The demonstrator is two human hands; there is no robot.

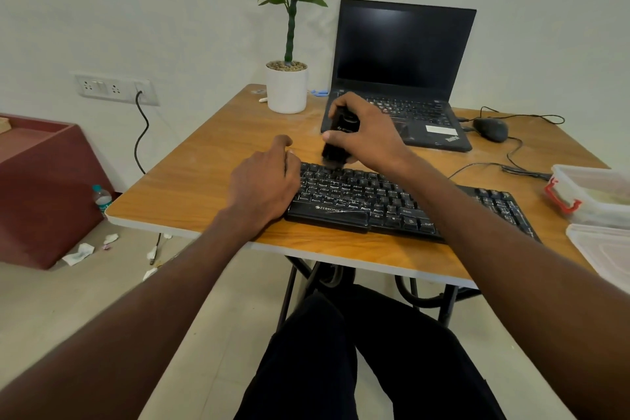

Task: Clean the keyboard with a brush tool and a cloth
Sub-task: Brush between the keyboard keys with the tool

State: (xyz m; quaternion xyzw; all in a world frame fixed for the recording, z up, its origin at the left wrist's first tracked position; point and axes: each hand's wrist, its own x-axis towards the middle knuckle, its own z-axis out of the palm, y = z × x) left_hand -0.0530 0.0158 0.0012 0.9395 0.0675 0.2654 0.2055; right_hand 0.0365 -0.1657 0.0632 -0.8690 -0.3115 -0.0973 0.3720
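The tabletop (191, 187) carries all working items. A laptop (402, 78) stands open at the far side with its screen dark, a potted plant (287, 85) just to its left and a mouse (491, 129) to its right. Two clear plastic containers (593, 194) sit at the right edge.

The keyboard (368, 198), black, lies near the front edge, between the person and the laptop.

The left hand (262, 181) rests on the left end of the keyboard, fingers relaxed and gripping nothing; it appears to steady the board.

The right hand (364, 133) holds the brush tool (335, 147) upright, its grip curled around the black body. The bristle end meets the top key row at the left part of the board.

Judged step: brushing, at or near its start along the upper row. The next move calls for short strokes across the row, then down successive rows. No cloth is identifiable in view; wiping is not yet done.
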